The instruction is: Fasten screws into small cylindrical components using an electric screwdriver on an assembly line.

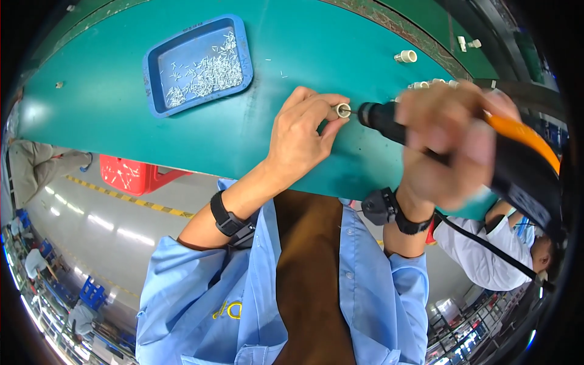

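Note:
My left hand (298, 137) pinches a small cream-coloured cylindrical part (344, 111) between thumb and fingers, its open end turned to the right. My right hand (447, 146), blurred by motion, is wrapped round a black and orange electric screwdriver (526, 167). The screwdriver lies roughly level, and its thin bit reaches left to the mouth of the part. Whether the bit touches anything inside cannot be made out. Left of my hands stands a blue tray (244, 55) with many tiny silvery pins or screws (213, 74) heaped at its right side.
On the green table (109, 79), another cream cylinder (406, 56) lies at the back right, and several more (426, 84) are partly hidden behind my right hand. A red stool (128, 175) stands beyond the table edge. A co-worker's white sleeve (486, 252) shows at right, near a black cable (486, 246).

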`<state>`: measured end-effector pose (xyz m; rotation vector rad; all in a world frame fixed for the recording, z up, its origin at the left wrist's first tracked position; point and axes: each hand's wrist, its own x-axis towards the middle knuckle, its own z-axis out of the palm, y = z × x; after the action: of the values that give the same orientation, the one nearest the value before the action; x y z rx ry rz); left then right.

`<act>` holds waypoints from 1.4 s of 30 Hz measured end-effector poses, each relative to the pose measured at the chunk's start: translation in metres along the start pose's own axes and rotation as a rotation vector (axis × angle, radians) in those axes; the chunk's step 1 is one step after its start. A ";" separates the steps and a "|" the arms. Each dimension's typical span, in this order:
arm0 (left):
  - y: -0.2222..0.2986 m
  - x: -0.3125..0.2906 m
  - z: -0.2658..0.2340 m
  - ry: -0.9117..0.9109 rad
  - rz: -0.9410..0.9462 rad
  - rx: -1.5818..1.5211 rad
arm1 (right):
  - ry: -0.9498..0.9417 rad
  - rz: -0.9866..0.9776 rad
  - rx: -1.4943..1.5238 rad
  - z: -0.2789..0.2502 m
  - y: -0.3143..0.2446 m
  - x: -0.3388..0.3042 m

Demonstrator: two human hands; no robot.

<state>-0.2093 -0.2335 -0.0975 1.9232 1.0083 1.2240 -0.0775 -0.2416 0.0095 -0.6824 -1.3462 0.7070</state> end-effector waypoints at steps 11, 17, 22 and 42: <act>-0.001 -0.004 -0.002 -0.009 0.014 0.001 | -0.080 -0.013 0.237 -0.018 -0.009 -0.017; 0.001 -0.005 -0.003 0.005 0.078 0.029 | -0.086 -0.004 0.236 -0.019 -0.008 -0.018; 0.000 -0.006 -0.003 0.007 0.098 0.032 | -0.107 0.011 0.239 -0.017 -0.008 -0.019; 0.004 -0.005 -0.005 0.034 0.232 0.130 | -0.143 0.048 0.190 -0.020 -0.016 -0.017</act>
<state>-0.2141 -0.2392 -0.0947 2.1758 0.9217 1.3512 -0.0577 -0.2654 0.0096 -0.5213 -1.3756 0.9234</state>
